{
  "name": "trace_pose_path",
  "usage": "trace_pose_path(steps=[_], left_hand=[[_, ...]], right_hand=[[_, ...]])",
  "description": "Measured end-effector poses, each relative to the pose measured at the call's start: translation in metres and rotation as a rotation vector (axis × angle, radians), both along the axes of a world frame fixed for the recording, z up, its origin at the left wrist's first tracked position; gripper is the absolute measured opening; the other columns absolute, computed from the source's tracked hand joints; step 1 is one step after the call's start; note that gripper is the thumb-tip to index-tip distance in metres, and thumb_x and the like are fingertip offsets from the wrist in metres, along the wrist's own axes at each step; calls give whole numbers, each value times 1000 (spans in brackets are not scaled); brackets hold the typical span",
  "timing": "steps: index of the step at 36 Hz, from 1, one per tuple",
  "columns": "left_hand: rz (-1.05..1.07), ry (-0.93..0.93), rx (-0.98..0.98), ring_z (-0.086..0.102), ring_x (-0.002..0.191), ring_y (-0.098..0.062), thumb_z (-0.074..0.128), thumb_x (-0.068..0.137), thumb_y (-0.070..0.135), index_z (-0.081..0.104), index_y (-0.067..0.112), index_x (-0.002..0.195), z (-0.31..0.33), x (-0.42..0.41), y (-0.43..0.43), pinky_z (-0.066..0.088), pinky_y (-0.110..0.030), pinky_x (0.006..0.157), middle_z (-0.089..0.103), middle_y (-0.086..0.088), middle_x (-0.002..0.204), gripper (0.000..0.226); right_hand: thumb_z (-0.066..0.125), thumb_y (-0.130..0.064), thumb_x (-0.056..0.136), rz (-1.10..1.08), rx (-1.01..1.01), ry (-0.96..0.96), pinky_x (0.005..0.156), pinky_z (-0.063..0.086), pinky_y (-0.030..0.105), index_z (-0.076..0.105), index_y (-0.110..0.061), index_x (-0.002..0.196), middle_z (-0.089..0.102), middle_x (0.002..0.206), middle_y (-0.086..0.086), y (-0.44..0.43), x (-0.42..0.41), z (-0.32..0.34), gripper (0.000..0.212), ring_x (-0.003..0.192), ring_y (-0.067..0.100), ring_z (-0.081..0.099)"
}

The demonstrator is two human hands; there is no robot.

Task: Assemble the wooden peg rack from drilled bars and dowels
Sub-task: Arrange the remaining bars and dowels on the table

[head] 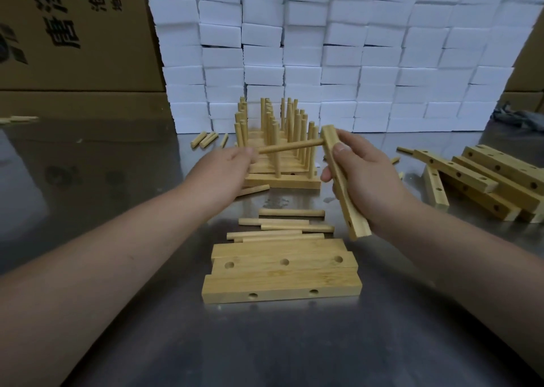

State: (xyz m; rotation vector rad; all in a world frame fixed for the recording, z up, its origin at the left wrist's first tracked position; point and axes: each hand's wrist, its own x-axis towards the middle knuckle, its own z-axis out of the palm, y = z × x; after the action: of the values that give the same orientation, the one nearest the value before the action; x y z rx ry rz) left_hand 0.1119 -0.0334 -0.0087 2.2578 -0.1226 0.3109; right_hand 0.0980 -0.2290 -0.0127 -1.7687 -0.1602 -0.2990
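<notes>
While we hold both parts above the steel table (117, 157):
Right hand (365, 177): closed on a square-edged drilled bar (341, 189), long axis steeply tilted.
Left hand (226, 168): pinches a round dowel (290, 147), near horizontal, its tip meeting the bar's top.

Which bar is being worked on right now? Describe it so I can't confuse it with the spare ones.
Start at the wall of white boxes, then come down to the finished peg racks before it. Just right of them, the right hand holds one drilled bar in the air, tilted. Unlike the others, a dowel, gripped by the left hand, meets its top end.
</notes>
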Motion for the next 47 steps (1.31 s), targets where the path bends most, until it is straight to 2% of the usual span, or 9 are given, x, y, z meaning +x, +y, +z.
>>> trace_pose_path(steps=[3, 7, 12, 17, 23, 27, 35, 41, 47], left_hand=[[52, 91, 317, 57, 86, -20, 40, 96, 36, 66, 14, 100, -8, 7, 9, 43, -31, 72, 65, -7, 96, 34], [102, 188, 550, 56, 82, -15, 51, 92, 36, 69, 25, 99, -16, 11, 15, 43, -29, 65, 64, 2, 88, 22], [109, 97, 513, 55, 75, -11, 54, 92, 30, 67, 27, 98, -16, 10, 16, 43, -28, 63, 64, 4, 83, 15], [-97, -44, 205, 53, 62, -10, 52, 92, 32, 60, 38, 91, -7, -3, -1, 38, -22, 50, 59, 10, 77, 10], [-202, -149, 200, 46, 47, 1, 49, 93, 34, 57, 43, 89, 1, -16, -16, 34, -12, 39, 56, 11, 68, 12], [-203, -161, 219, 45, 51, -3, 49, 93, 34, 62, 38, 99, -3, -17, -17, 35, -18, 46, 56, 10, 68, 15], [-243, -220, 177, 47, 55, 10, 50, 93, 30, 64, 32, 110, -5, -20, -17, 35, -8, 44, 55, 15, 66, 23], [-267, -240, 216, 51, 66, -4, 47, 94, 30, 64, 32, 112, -3, -24, -21, 46, -26, 61, 59, 12, 78, 25], [-290, -293, 274, 46, 80, 0, 44, 93, 30, 63, 24, 97, 1, -26, -22, 39, -21, 62, 52, 10, 81, 21]], right_hand=[[39, -25, 96, -94, 148, 106, 61, 41, 32, 53, -24, 116, 65, 59, -5, -8, 8, -2, 24, 60, 15, 49], [36, -15, 90, -65, 340, 190, 54, 39, 29, 53, -23, 93, 65, 58, -3, -12, 11, -3, 19, 55, 15, 45], [35, -13, 92, 47, 422, 217, 51, 38, 27, 59, -22, 97, 68, 73, 0, -14, 11, -8, 26, 54, 13, 43], [39, -11, 94, 52, 362, 135, 56, 36, 28, 65, -29, 82, 66, 84, 3, -12, 9, -9, 33, 59, 13, 45], [38, -17, 98, 88, 301, 91, 57, 45, 21, 63, -41, 90, 68, 81, -6, -5, 3, -5, 35, 63, 6, 54], [37, -13, 98, 172, 330, 60, 55, 44, 14, 63, -38, 94, 67, 69, -16, 1, -2, -3, 37, 56, -5, 58], [37, -12, 98, 171, 314, 40, 59, 43, 17, 63, -38, 89, 67, 66, -12, 2, -5, -1, 38, 54, -3, 57], [39, -13, 97, 115, 254, 29, 68, 42, 20, 65, -40, 83, 67, 70, -11, 3, -8, 1, 40, 60, -2, 57], [40, -12, 98, 153, 304, 45, 55, 45, 10, 60, -30, 118, 70, 80, -6, 10, -13, 4, 34, 59, -5, 59]])
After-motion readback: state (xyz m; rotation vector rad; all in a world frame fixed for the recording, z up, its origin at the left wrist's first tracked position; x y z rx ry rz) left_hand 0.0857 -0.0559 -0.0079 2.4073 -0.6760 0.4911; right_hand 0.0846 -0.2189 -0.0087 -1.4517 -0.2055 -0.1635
